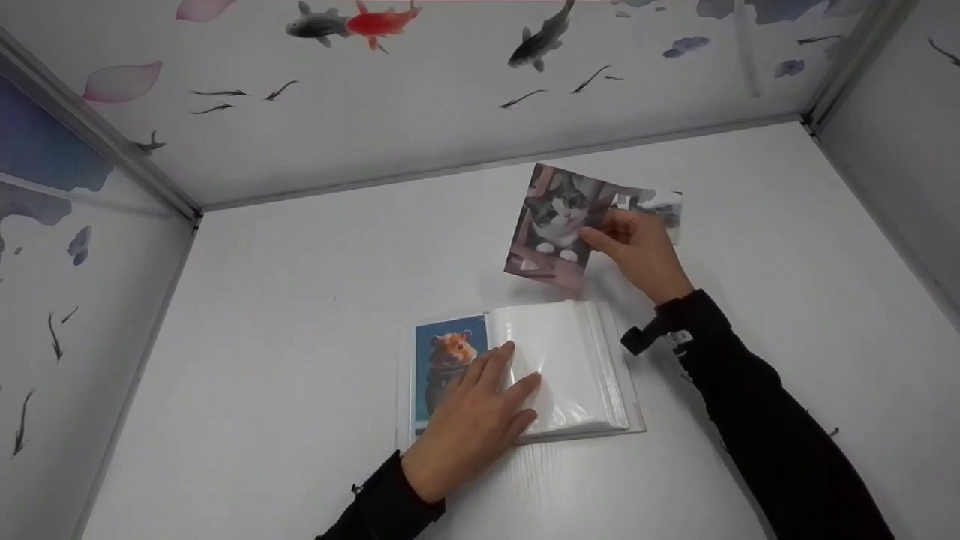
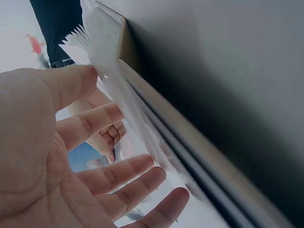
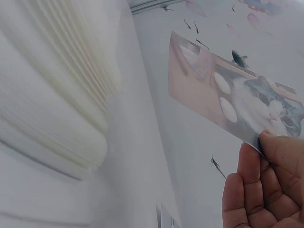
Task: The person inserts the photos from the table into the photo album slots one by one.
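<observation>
Between thumb and fingers my right hand [image 1: 637, 251] pinches a cat photo [image 1: 556, 217] by its right edge, held above the table beyond the album. The right wrist view shows the same cat photo [image 3: 209, 85] with the thumb on its face. An open photo album [image 1: 559, 367] lies in front of me, its right page a blank clear sleeve. On its left page is a picture of an orange-headed animal on blue [image 1: 454, 352], partly covered by my left hand [image 1: 476, 412]. That hand rests over the album's middle with fingers spread and fairly straight, touching the pages.
Another photo [image 1: 667, 210] lies on the table behind my right hand, mostly hidden by it. White panels printed with fish and petals [image 1: 450, 90] border the white table [image 1: 300, 300] at the back and sides.
</observation>
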A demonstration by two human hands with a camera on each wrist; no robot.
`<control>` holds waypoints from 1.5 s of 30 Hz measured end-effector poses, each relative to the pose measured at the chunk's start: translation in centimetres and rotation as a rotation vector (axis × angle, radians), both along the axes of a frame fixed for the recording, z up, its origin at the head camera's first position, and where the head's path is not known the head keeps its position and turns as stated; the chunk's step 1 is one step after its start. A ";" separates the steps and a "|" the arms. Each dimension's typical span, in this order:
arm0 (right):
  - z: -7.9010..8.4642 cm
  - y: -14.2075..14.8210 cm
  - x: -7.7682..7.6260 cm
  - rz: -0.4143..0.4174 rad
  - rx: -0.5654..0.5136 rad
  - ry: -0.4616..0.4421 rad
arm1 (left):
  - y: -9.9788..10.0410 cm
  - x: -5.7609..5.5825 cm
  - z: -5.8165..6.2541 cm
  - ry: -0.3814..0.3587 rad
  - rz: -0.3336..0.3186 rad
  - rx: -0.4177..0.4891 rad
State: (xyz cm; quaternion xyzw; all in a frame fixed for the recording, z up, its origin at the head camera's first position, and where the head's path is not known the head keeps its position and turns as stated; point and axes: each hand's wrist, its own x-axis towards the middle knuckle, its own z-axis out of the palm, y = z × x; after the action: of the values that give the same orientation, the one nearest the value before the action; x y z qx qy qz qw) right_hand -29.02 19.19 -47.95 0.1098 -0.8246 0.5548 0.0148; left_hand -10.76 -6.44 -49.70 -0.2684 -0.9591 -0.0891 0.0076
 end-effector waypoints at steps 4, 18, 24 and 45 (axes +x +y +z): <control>-1.2 -0.4 -1.0 0.008 -0.056 -0.005 | 0.3 -0.4 -0.2 0.043 0.004 0.027; -2.2 -2.4 -1.8 0.048 -0.119 -0.052 | 1.2 -1.6 -0.5 0.033 -0.012 -0.023; -2.5 -2.9 -1.8 0.058 -0.129 -0.060 | 1.1 -1.7 -0.7 0.040 -0.013 -0.054; -1.9 -3.5 -0.9 0.074 -0.082 -0.123 | 1.0 -1.6 -0.8 0.039 -0.010 -0.051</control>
State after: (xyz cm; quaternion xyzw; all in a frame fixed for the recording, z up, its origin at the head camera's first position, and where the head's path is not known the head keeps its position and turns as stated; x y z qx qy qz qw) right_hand -29.96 15.70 -49.90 0.1055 -0.7960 0.5938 -0.0519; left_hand -12.37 -5.43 -50.49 -0.2749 -0.9594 -0.0595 0.0191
